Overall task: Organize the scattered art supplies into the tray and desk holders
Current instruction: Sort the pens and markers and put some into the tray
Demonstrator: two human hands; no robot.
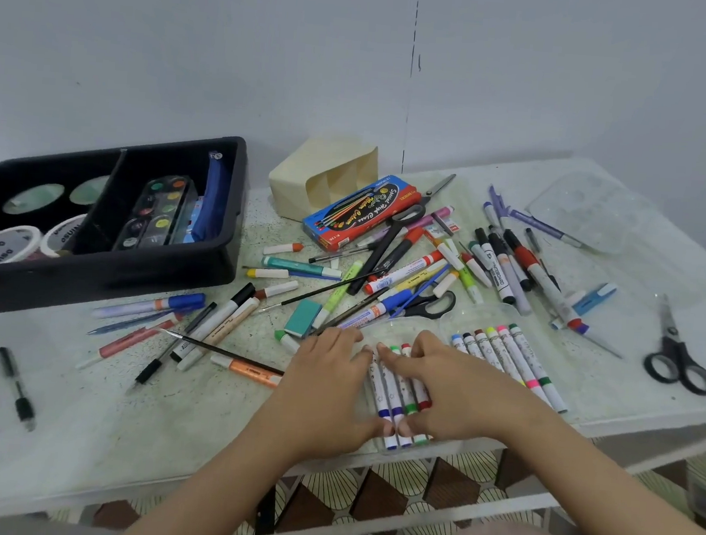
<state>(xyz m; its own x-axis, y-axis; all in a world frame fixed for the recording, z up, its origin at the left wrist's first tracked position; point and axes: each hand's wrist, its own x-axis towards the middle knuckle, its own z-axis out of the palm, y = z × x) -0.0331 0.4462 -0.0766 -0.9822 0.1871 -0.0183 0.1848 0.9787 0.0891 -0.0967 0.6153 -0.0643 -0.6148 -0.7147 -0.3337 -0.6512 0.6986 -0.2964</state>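
Three pairs of scissors lie on the desk (99, 416): one at 3 o'clock (679, 360), one at the centre (428, 305), one at 12 o'clock (422, 201). One black tray (100, 285) at 10 o'clock holds four tape rolls (2, 246) and one paint palette (157, 214). One cream holder (295, 178) and one colour box (360, 213) sit at 12 o'clock. Six markers (509, 355) lie in a row. Four more (396, 391) show under two hands, the left hand (330, 375) and the right hand (448, 380).

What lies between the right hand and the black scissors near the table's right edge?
In the head view, a row of white markers with coloured caps lies side by side between the right hand and the black scissors.
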